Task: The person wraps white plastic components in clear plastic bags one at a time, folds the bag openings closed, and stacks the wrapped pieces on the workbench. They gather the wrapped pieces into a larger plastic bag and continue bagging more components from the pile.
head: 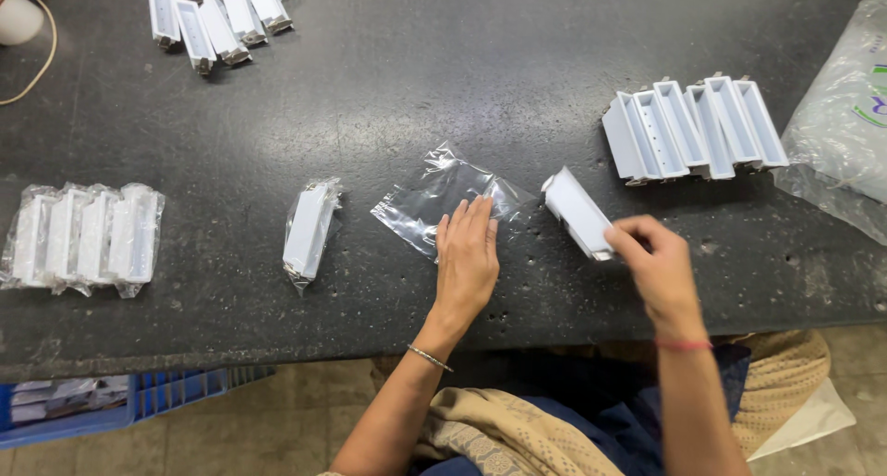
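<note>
1. Plastic bag (434, 203), clear and empty, lies flat on the dark counter (462, 79), right of one wrapped white part (309, 228).
2. My left hand (467, 254) presses on it, fingers together and flat.
3. My right hand (658, 263) has its fingers clamped on a white tray part (577, 212), just right of the bag.

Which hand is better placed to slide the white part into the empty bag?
Probably the right hand: it already grips the white part beside the clear bag. The left hand lies flat on the bag, pinning it.
</note>
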A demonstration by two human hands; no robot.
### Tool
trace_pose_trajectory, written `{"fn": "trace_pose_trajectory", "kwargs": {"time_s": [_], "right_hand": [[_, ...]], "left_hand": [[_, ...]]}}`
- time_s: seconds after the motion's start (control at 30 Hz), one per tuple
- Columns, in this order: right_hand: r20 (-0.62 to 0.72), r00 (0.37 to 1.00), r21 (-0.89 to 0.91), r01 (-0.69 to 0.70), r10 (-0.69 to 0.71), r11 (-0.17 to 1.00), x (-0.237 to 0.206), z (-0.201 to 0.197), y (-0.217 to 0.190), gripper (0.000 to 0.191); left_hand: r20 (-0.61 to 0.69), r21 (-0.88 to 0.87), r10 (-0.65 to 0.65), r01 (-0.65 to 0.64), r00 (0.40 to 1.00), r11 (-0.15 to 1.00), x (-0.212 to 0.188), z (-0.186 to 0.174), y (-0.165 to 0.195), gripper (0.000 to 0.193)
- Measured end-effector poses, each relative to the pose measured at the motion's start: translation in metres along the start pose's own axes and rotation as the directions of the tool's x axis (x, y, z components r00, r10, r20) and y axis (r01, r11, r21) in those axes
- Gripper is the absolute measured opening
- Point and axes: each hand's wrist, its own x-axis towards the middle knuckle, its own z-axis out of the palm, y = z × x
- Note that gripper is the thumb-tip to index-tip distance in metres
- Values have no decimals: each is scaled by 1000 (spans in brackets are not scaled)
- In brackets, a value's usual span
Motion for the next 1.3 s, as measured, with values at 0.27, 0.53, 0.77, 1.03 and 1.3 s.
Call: {"fn": "trace_pose_trajectory", "kwargs": {"time_s": [0.27,0.53,0.77,1.03,1.3], "right_hand": [[320,941,-45,-105,113,994,-33,-11,-10,17],[285,956,-142,-26,66,990,-29,45,-34,17],[82,981,-367,193,-175,910,-35,90,-33,16],[137,953,-216,293,-268,931,-10,109,-25,34],[274,935,-209,288,-227,934,-4,110,7,30]], "left_hand": [[56,-8,-6,7,998,1000,-1,-2,5,40],[62,-39,95,-93,994,995,-13,-14,26,40],[40,-177,84,-76,996,981,-17,-10,38,42],[-8,-280,90,-89,996,956,-15,-7,38,43],[14,-365,74,-64,997,929,-8,-1,44,46]]}}
